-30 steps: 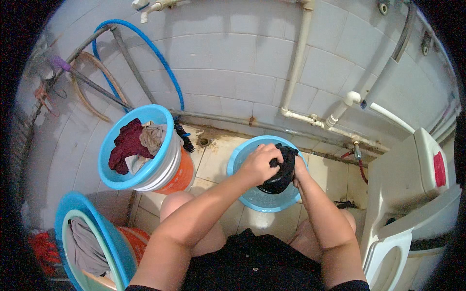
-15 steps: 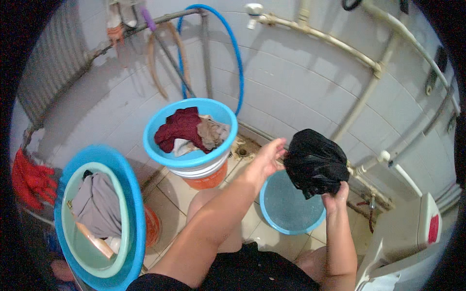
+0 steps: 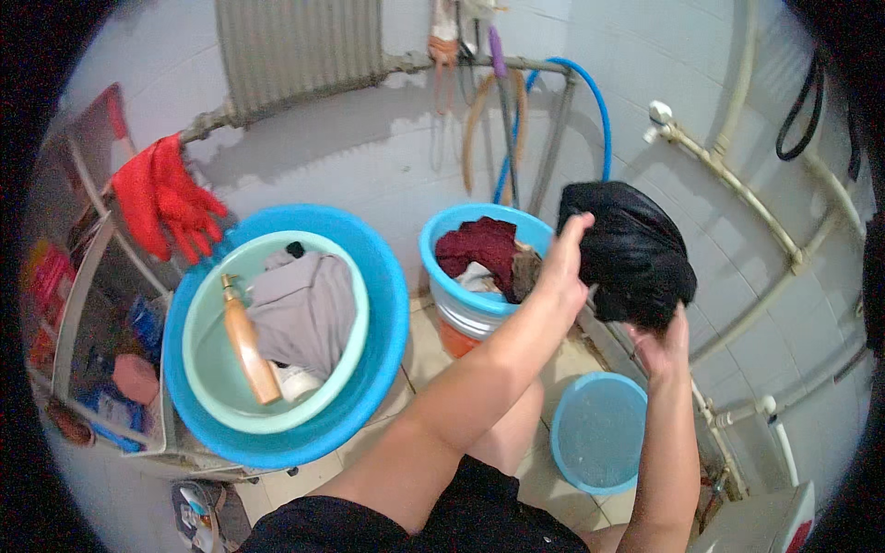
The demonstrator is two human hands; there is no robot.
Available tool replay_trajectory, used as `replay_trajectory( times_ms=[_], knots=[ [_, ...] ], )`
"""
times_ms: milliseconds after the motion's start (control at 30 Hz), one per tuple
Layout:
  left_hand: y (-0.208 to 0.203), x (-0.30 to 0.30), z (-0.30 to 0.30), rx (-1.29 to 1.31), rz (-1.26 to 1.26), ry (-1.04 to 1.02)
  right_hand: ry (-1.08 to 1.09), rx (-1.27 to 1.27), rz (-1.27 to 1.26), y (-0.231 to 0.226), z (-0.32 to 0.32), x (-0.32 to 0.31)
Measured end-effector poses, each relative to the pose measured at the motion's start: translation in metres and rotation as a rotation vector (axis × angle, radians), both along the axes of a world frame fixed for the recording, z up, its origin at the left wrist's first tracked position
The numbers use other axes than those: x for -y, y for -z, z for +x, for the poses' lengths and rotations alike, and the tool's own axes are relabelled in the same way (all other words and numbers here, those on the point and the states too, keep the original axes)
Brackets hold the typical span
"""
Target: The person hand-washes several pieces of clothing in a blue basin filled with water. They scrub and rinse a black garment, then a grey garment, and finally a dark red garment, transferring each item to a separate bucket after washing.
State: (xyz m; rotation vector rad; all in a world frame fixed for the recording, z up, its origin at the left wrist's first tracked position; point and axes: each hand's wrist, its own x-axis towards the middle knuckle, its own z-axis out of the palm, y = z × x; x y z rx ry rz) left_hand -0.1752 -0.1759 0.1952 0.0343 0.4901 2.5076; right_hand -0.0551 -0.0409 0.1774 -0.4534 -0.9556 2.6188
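Note:
A bunched, dark black cloth point(image 3: 631, 253), slightly shiny, is up in the air between my hands. My left hand point(image 3: 569, 263) is closed against its left side, with some of the fingers hidden behind it. From below, my right hand point(image 3: 666, 343) grips its lower edge. A light blue basin point(image 3: 601, 433) holding greyish water sits on the floor below my hands. Just beyond my left forearm, a blue basin point(image 3: 445, 286) with maroon cloth point(image 3: 479, 253) and beige and white pieces rests on a white and orange bucket point(image 3: 456, 339).
At left, a large blue basin point(image 3: 385, 369) holds a mint green basin point(image 3: 207, 401) with grey cloth point(image 3: 309, 300) and a tan pump bottle point(image 3: 247, 341). Red rubber gloves point(image 3: 166, 203) hang behind. Pipes point(image 3: 742, 194) run along the right wall; a rack point(image 3: 78, 286) stands far left.
The view has turned left, bringing the gloves and rack further in. My left hand, apart from the black cloth before, is now against it. My right hand keeps hold of it.

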Motion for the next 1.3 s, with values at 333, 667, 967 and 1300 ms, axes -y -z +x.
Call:
replay_trajectory(
  times_ms=[333,667,967,1300],
  knots=[
    [-0.084,0.249,0.019,-0.349,0.262,-1.289,-0.327,0.023,0.305,0.017,-0.016,0.03],
    [-0.04,0.207,0.039,-0.301,0.079,-1.531,-0.051,0.204,0.169,0.091,0.026,-0.05],
    [0.025,0.115,-0.078,-0.561,-0.618,-0.722,0.118,0.317,0.063,0.142,0.112,-0.094],
    [0.136,0.053,-0.153,-1.308,-2.322,-0.01,0.229,0.441,-0.078,0.179,0.156,-0.094]
  ],
)
